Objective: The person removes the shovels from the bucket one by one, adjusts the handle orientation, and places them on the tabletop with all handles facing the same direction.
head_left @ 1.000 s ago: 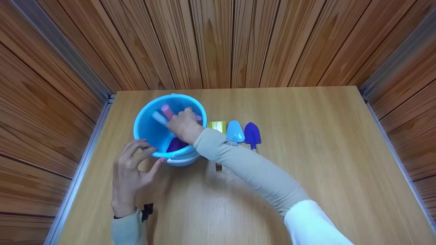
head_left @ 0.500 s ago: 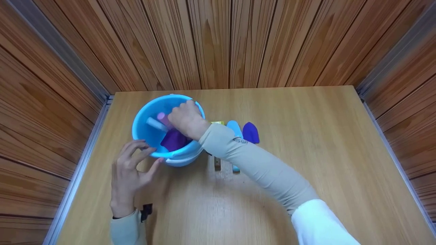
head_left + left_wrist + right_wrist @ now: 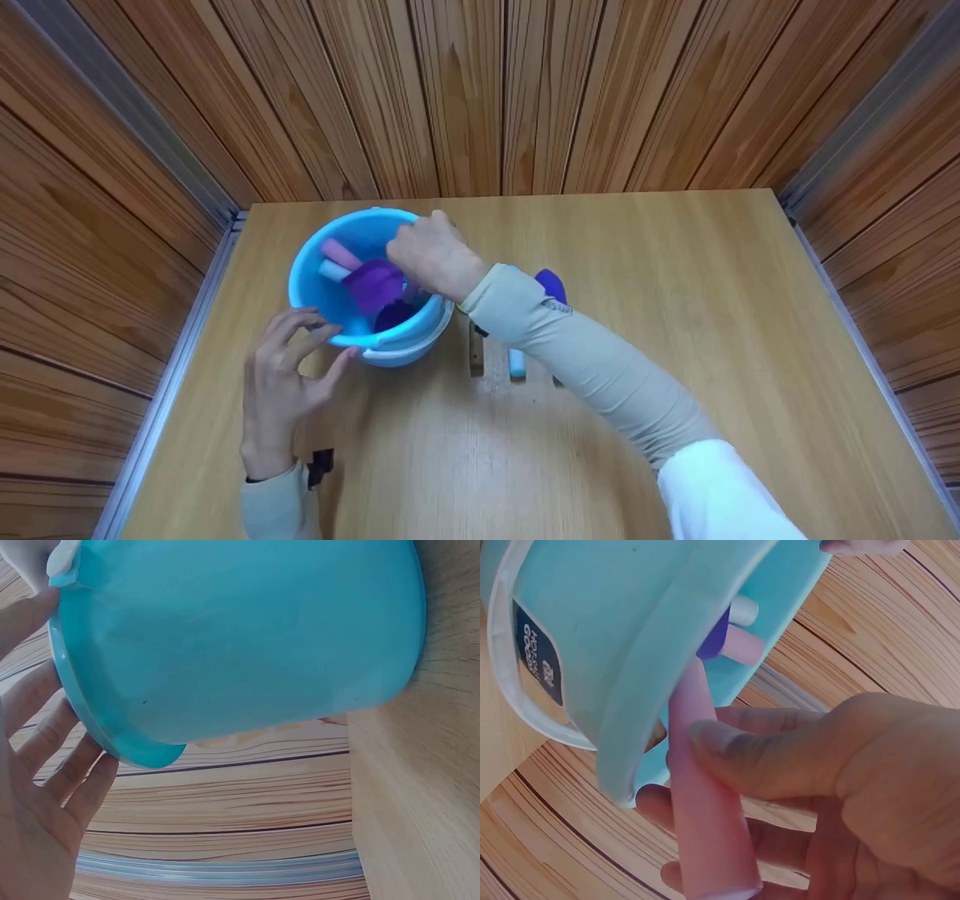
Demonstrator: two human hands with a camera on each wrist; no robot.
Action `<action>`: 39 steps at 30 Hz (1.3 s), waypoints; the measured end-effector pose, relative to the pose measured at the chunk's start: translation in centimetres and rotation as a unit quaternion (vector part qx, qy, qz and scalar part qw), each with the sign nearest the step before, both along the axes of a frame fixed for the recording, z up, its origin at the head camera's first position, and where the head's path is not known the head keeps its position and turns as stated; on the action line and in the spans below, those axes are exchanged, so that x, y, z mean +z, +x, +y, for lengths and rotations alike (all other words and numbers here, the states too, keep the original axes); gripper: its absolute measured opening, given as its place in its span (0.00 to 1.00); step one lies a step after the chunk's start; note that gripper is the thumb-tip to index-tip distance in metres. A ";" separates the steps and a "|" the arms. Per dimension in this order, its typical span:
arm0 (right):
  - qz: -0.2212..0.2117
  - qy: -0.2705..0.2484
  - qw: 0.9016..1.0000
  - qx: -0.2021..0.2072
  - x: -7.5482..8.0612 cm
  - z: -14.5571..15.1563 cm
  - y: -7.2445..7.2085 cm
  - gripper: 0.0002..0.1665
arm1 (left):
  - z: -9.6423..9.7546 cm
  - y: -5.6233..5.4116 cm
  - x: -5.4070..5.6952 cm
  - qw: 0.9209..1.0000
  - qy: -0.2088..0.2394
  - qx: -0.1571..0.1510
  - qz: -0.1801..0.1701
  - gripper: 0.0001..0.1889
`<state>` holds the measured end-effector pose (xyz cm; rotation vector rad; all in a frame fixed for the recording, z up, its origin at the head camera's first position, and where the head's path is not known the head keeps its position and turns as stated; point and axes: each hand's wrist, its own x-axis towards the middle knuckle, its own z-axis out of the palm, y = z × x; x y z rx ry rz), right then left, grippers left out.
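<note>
A blue bucket (image 3: 300, 292) stands at the left back of the table. At its near left rim my left hand (image 3: 281, 386) holds the edge, thumb outside, fingers curved along the lip; the left wrist view shows the fingertips (image 3: 71, 772) at the rim. My right hand (image 3: 435, 255) is over the bucket's right rim and grips a pink handle (image 3: 712, 810) that runs down into the bucket. A purple scoop-like head (image 3: 373, 283) inside appears to belong to that handle. Also inside are another pink handle (image 3: 340, 253) and a pale blue handle (image 3: 332, 270).
Right of the bucket, partly under my right sleeve, lie a brown handle (image 3: 476, 352), a blue handle (image 3: 517, 364) and a purple toy shovel (image 3: 551, 283). The bucket's pale carry handle (image 3: 501, 675) hangs down its side. Wooden panels (image 3: 480, 97) surround the table.
My right hand has moved right and up toward the bucket's right rim, and the purple head has risen into fuller view. The left hand has stayed at the rim.
</note>
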<state>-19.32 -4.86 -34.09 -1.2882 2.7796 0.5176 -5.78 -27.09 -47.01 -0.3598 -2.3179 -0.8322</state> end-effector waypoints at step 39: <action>-0.488 -0.566 0.590 -0.306 -11.7 16.1 -0.7 0.30 | -0.7 0.5 0.1 1.000 0.008 0.007 0.014 0.21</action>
